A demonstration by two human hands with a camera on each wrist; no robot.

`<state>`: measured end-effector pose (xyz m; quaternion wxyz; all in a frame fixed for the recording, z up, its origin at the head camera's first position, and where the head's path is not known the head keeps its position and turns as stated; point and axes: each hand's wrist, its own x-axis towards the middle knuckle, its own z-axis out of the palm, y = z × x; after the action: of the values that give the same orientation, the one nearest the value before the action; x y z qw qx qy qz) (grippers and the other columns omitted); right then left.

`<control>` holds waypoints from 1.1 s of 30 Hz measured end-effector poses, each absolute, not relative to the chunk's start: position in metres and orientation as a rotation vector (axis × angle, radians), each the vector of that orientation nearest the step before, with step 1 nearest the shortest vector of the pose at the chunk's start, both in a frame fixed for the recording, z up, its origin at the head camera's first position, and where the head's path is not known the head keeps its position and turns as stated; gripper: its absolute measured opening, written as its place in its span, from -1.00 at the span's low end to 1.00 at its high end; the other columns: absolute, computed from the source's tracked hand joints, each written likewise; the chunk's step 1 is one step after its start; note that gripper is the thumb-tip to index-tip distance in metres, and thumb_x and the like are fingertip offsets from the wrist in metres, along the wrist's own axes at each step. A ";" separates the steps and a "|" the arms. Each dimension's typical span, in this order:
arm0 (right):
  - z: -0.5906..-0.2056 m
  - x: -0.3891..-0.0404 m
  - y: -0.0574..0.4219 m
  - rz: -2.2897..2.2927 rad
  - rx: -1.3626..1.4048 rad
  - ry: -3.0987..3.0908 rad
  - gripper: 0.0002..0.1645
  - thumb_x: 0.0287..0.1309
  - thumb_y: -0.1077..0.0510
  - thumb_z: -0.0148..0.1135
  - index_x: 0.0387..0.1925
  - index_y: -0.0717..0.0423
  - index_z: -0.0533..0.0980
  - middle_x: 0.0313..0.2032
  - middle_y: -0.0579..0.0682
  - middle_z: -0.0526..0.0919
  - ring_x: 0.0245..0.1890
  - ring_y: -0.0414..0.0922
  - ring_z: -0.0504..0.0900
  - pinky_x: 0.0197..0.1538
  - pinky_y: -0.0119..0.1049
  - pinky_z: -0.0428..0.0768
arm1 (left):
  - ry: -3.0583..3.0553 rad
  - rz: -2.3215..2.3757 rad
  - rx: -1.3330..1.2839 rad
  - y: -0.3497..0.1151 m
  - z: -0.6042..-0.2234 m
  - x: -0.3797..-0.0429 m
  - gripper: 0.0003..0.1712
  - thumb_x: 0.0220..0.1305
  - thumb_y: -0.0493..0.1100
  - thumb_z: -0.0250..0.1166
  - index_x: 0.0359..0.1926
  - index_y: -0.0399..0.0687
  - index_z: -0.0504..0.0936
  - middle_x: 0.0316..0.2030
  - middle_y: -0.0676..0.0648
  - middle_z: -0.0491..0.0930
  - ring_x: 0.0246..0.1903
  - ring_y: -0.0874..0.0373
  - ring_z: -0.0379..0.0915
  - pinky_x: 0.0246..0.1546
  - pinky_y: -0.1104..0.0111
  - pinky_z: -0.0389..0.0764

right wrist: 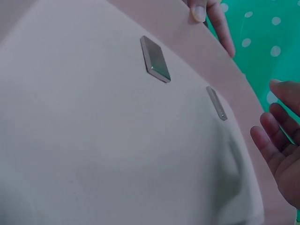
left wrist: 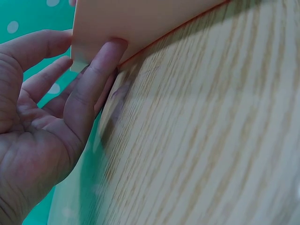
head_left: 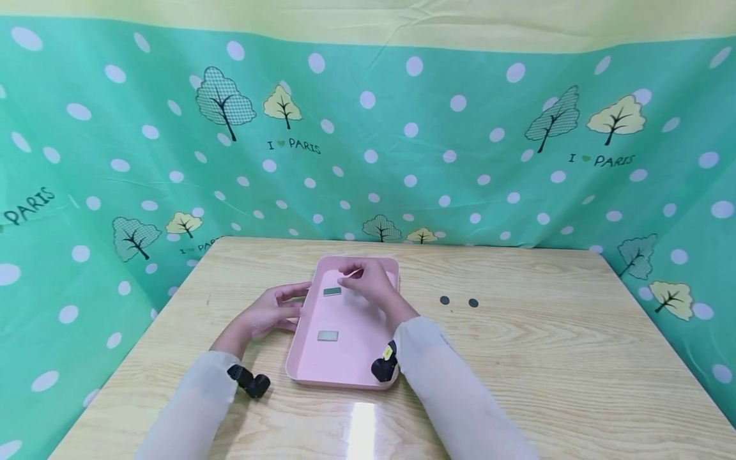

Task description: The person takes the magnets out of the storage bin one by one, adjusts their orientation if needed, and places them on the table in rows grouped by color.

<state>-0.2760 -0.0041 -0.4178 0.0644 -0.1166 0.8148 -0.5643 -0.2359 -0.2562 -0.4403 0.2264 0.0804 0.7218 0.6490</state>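
A shallow pink tray [head_left: 351, 361] lies on the table, with my left hand [head_left: 276, 311] at its left side. In the left wrist view that hand's thumb [left wrist: 101, 65] rests along the tray's outer wall, and its other fingers reach toward the edge. My right hand [head_left: 370, 281] hovers over the tray's far part, fingers loosely bent and thumb apart in the right wrist view, with nothing between them. Two shiny, flat rectangular metal pieces lie in the tray: the near piece [head_left: 328, 336] and the far piece [head_left: 332, 291], just short of my right fingertips.
Two small dark discs, the left disc [head_left: 444, 300] and the right disc [head_left: 473, 303], lie on the wooden table [head_left: 552, 358] to the tray's right. A green dotted curtain [head_left: 402, 160] hangs behind the table and along its sides.
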 end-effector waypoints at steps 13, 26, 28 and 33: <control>-0.440 -0.284 -0.010 -1.562 -0.494 2.511 -0.69 0.08 0.25 0.41 -0.09 0.17 0.65 -0.08 0.06 0.66 -0.10 -0.09 0.58 0.01 -0.27 0.59 | 1.963 1.798 0.247 -0.257 -0.440 -0.236 -0.19 0.28 -0.38 0.23 0.48 -0.23 0.10 0.42 -0.34 0.13 0.20 -0.16 0.40 -0.10 0.00 0.66; -0.442 -0.285 -0.014 -1.178 -0.825 2.623 -0.65 0.10 0.26 0.37 -0.02 0.14 0.66 -0.01 -0.01 0.67 0.07 -0.12 0.52 0.27 -0.26 0.39 | 1.967 1.793 0.265 -0.258 -0.439 -0.237 -0.19 0.29 -0.38 0.23 0.48 -0.23 0.09 0.41 -0.36 0.13 0.19 -0.17 0.40 -0.09 0.02 0.66; -0.441 -0.284 -0.014 -1.103 -0.876 2.657 -0.68 0.11 0.25 0.38 -0.05 0.14 0.66 -0.04 -0.02 0.69 0.04 -0.12 0.53 0.26 -0.25 0.39 | 1.968 1.793 0.266 -0.258 -0.439 -0.237 -0.19 0.29 -0.38 0.23 0.48 -0.23 0.09 0.41 -0.36 0.13 0.20 -0.17 0.40 -0.10 0.02 0.66; -0.440 -0.283 -0.016 -0.977 -0.844 2.743 -0.76 0.12 0.22 0.38 -0.13 0.05 0.70 -0.11 -0.11 0.71 -0.02 -0.18 0.56 0.20 -0.27 0.45 | 1.958 1.794 0.270 -0.258 -0.440 -0.237 -0.19 0.29 -0.37 0.24 0.48 -0.24 0.09 0.41 -0.36 0.13 0.18 -0.13 0.43 -0.11 0.02 0.66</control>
<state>-0.2828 -0.0162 -0.4400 0.0549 -0.2778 0.9034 -0.3219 -0.2367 -0.2581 -0.4400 0.2340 0.0985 0.7133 0.6533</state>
